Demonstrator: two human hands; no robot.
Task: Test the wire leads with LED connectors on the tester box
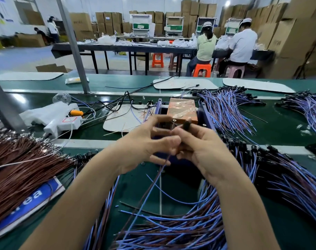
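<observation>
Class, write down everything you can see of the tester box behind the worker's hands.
The tester box stands on the green table, mid-bench. It has dark blue upright side walls and an orange-brown top panel under shiny clear film. Two small screws show at its near edge. The left hand and right hand, holding a wire lead in front of it, hide its lower front. Bundles of blue and brown wires lie to its right.

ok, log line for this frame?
stage: wire lead at tester box | left hand: pinches wire lead | right hand: holds LED connector | box contact: cannot tell
</observation>
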